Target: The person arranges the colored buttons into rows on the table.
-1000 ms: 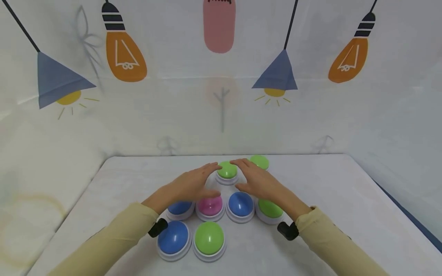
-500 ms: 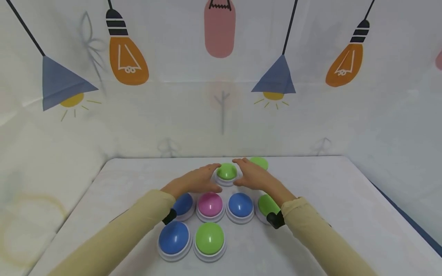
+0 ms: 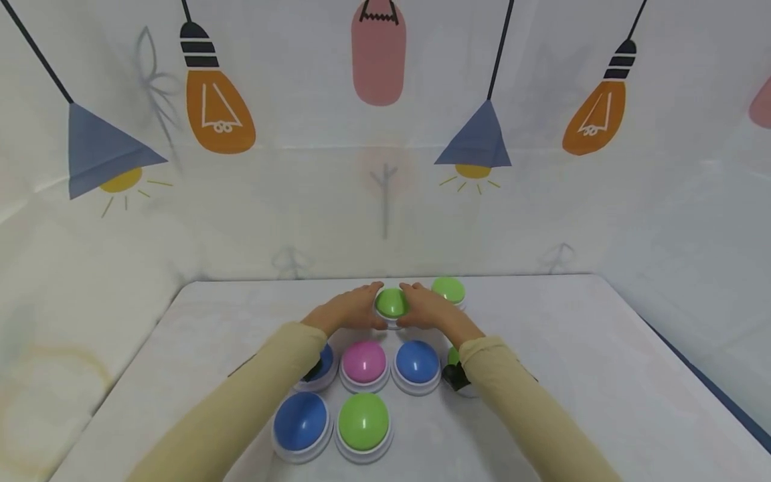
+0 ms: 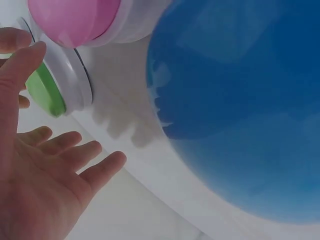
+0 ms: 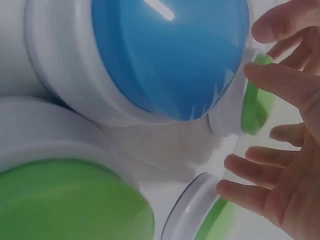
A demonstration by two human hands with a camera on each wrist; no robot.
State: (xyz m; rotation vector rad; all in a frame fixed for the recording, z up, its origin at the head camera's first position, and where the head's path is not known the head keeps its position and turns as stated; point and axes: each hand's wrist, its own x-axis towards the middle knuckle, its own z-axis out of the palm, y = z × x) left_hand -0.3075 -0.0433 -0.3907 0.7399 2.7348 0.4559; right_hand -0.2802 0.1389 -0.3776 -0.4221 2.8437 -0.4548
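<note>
A green dome push button (image 3: 391, 303) on a white round base stands near the back of the table. My left hand (image 3: 349, 311) is at its left side and my right hand (image 3: 435, 311) at its right, thumbs toward me and fingers reaching along its sides. In the left wrist view the left hand (image 4: 45, 185) has its fingers spread beside the green button (image 4: 47, 92). The right wrist view shows the right hand (image 5: 295, 175) with extended fingers near the same green button (image 5: 257, 97). Nothing is gripped in either hand.
Another green button (image 3: 448, 289) stands behind my right hand. Closer, a row holds a blue button (image 3: 325, 361), a pink button (image 3: 364, 361), a blue button (image 3: 417, 361) and a partly hidden green one (image 3: 454, 355). In front are blue (image 3: 300, 422) and green buttons (image 3: 363, 422).
Both hands have moved forward and closer together, narrowing in on the back green button from its two sides. The buttons have stayed in place on the table.
</note>
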